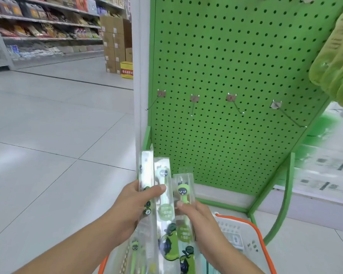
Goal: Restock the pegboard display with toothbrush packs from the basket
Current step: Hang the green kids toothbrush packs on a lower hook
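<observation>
Above the basket [244,234], below the green pegboard [226,76], the left hand [133,206] grips two upright toothbrush packs [154,194] and the right hand [198,218] pinches a third pack [183,194], hang-tabs pointing up.

Shop aisle with pale glossy tiled floor [48,135]

Far up and left of the hands, long white metal shelves [48,22] carry packaged goods; beside them stand stacked brown cardboard cartons [115,36] and one yellow-and-red box [126,69]. A white upright post [139,76] rises just above the hands.
</observation>
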